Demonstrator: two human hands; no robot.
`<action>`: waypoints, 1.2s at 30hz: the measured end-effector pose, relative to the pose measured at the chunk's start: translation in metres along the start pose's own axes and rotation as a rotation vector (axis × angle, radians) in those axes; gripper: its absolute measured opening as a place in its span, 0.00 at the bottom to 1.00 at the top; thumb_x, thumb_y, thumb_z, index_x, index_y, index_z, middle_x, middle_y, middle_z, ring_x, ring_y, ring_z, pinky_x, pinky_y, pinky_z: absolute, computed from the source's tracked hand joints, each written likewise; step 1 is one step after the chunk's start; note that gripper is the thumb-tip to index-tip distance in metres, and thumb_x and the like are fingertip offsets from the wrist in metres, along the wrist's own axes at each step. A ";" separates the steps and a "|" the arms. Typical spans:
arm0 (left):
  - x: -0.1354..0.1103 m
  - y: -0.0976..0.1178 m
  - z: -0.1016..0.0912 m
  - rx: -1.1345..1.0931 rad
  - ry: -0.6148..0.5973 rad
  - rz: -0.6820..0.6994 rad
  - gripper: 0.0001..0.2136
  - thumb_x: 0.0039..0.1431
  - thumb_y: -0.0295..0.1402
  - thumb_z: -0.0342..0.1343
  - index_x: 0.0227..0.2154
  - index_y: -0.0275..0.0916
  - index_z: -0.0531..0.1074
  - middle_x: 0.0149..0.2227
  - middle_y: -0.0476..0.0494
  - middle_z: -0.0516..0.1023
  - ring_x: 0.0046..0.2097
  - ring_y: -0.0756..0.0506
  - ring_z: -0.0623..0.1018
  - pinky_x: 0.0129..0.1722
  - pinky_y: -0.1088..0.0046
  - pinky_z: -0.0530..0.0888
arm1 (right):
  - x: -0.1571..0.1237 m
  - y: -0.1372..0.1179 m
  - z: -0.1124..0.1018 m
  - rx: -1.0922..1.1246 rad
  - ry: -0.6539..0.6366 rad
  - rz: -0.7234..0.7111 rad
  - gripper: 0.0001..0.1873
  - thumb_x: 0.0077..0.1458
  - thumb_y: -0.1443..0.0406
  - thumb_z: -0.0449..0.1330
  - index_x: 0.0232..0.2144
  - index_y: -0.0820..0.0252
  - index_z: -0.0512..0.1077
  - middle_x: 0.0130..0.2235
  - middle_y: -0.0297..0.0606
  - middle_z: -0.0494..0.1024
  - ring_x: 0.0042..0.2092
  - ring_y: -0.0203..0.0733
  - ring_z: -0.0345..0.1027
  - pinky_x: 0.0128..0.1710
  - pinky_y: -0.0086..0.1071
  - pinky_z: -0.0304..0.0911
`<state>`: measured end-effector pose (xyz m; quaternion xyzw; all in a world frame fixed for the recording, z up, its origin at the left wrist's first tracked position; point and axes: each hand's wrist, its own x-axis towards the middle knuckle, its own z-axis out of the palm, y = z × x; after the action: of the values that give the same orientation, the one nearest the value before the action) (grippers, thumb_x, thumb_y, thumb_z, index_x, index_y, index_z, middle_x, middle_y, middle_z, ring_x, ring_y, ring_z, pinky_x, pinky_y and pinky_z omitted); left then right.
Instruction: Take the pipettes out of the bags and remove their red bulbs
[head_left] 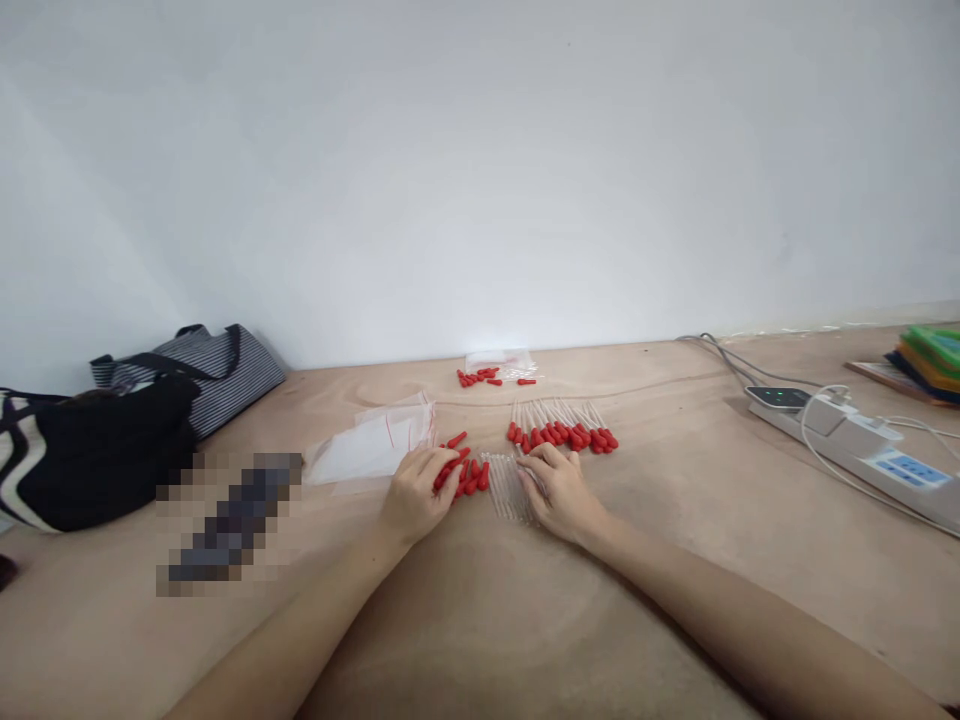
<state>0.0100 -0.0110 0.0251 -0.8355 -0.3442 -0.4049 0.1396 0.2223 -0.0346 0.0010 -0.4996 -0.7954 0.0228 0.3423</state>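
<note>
My left hand [420,495] rests at a small pile of red rubber dropper bulbs [471,484], its thumb and fingers closed about a bulb at the pile's left side. To the right of the pile lies a row of clear glass dropper tubes [504,488]. My right hand [561,492] is at the right side of that row, with its fingertips pinched together on the upper end of a tube. Just beyond it, several droppers with bulbs fitted [576,434] lie side by side, red ends toward me.
Clear zip bags [367,445] lie to the left. Near the wall are more red bulbs [480,377] and another bag [495,361]. A black bag [97,450] and a striped bag [217,370] stand at left. At right is a power strip [862,440] with cables.
</note>
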 end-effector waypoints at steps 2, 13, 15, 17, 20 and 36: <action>0.000 0.012 0.006 -0.045 -0.026 0.063 0.03 0.55 0.28 0.50 0.32 0.38 0.67 0.30 0.46 0.74 0.33 0.48 0.73 0.36 0.71 0.69 | 0.002 0.001 -0.006 0.041 0.034 -0.014 0.13 0.56 0.64 0.48 0.41 0.60 0.68 0.38 0.40 0.71 0.39 0.38 0.61 0.38 0.35 0.46; 0.007 0.058 0.030 -0.154 -0.138 0.131 0.11 0.52 0.40 0.53 0.31 0.37 0.68 0.34 0.44 0.75 0.36 0.46 0.71 0.37 0.67 0.66 | 0.006 0.024 -0.045 0.068 -0.148 -0.084 0.06 0.51 0.63 0.55 0.31 0.51 0.73 0.29 0.31 0.76 0.35 0.36 0.64 0.41 0.37 0.42; 0.007 0.060 0.032 -0.156 -0.216 0.168 0.17 0.47 0.45 0.55 0.35 0.38 0.70 0.39 0.42 0.74 0.41 0.43 0.70 0.41 0.63 0.65 | 0.007 0.038 -0.055 0.023 -0.133 0.100 0.05 0.48 0.64 0.56 0.27 0.53 0.73 0.29 0.30 0.76 0.33 0.36 0.65 0.40 0.36 0.43; 0.008 0.061 0.035 -0.167 -0.293 0.206 0.17 0.47 0.44 0.56 0.39 0.41 0.70 0.43 0.43 0.73 0.45 0.42 0.69 0.46 0.60 0.62 | 0.007 0.050 -0.062 -0.076 -0.102 0.306 0.05 0.45 0.64 0.56 0.24 0.56 0.72 0.25 0.31 0.75 0.30 0.37 0.65 0.39 0.36 0.44; 0.009 0.058 0.042 -0.189 -0.350 0.192 0.12 0.51 0.38 0.54 0.39 0.45 0.70 0.44 0.47 0.73 0.49 0.43 0.68 0.51 0.58 0.57 | 0.005 0.055 -0.060 -0.184 -0.081 0.473 0.06 0.44 0.63 0.55 0.20 0.57 0.70 0.22 0.31 0.74 0.28 0.38 0.65 0.37 0.36 0.45; 0.076 0.014 0.072 0.104 -0.579 -0.610 0.11 0.50 0.38 0.50 0.23 0.40 0.74 0.30 0.42 0.77 0.41 0.38 0.72 0.42 0.58 0.62 | 0.002 0.044 -0.044 -0.219 0.006 0.418 0.22 0.55 0.57 0.46 0.15 0.59 0.66 0.19 0.33 0.72 0.25 0.36 0.62 0.33 0.33 0.42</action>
<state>0.0948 0.0505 0.0392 -0.7665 -0.6207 -0.1583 -0.0469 0.2811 -0.0250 0.0192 -0.6875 -0.6715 0.0051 0.2764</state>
